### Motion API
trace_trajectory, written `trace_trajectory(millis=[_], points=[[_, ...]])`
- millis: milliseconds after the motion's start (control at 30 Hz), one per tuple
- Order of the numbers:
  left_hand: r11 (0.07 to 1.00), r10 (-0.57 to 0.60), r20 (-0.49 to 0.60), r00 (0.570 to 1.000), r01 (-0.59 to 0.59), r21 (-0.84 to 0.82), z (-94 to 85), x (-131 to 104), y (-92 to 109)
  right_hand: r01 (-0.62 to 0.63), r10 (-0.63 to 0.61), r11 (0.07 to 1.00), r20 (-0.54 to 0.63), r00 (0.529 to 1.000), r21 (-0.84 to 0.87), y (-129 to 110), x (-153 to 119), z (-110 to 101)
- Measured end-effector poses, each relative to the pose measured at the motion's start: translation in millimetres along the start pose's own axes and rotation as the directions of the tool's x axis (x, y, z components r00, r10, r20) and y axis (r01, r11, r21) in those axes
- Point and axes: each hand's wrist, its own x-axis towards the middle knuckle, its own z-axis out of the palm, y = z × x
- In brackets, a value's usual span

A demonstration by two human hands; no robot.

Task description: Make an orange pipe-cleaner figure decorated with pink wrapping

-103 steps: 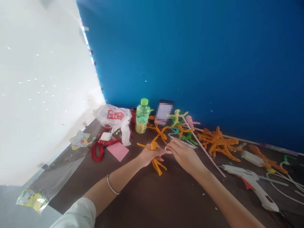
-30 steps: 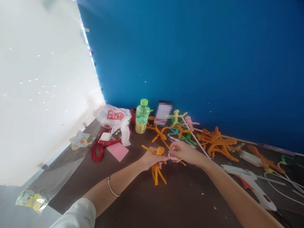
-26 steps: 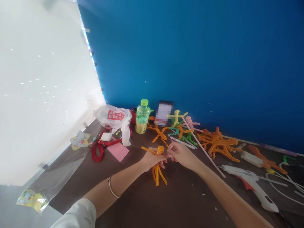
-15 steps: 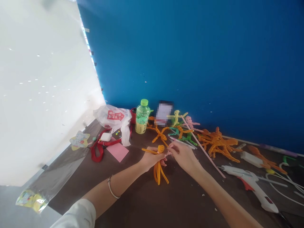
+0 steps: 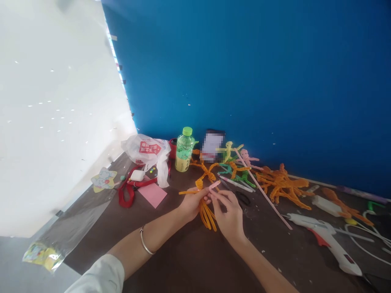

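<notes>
My left hand [image 5: 193, 203] is closed around an orange pipe-cleaner figure [image 5: 199, 185] whose coiled head sticks up above the fingers. One orange strand juts out to the left, and several loose strands hang below the hand. A short pink pipe cleaner [image 5: 214, 186] lies against an orange strand on the right side, and looks bent around it. My right hand [image 5: 229, 213] pinches the pink piece from below, its fingertips close to those of my left hand. Part of the figure's body is hidden inside my left hand.
Behind my hands are finished orange figures [image 5: 207, 170], a green-capped bottle [image 5: 184, 152] and a phone [image 5: 213, 145]. Dark-handled scissors [image 5: 243, 198] lie beside my right hand. Further right are a pink pipe cleaner, an orange pile [image 5: 281, 183] and a glue gun [image 5: 328, 240]. Pink paper [image 5: 153, 195] lies left.
My right hand has come down and in towards my left hand, its fingers now on the pink piece, which shows more clearly. The orange figure has shifted slightly up and left. The scissors are uncovered.
</notes>
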Motion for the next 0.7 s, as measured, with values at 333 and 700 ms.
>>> trace_trajectory(millis=[333,700], points=[[0.992,-0.127,0.092,0.988,0.126,0.01,-7.4,2,3,-0.484,0.4,0.822,0.302,0.865,0.299,22,15,-15],[0.913,-0.292,0.208,0.934,0.207,0.352,-5.6,-3,8,-0.336,0.145,0.94,0.831,0.538,0.053,22,75,-59]])
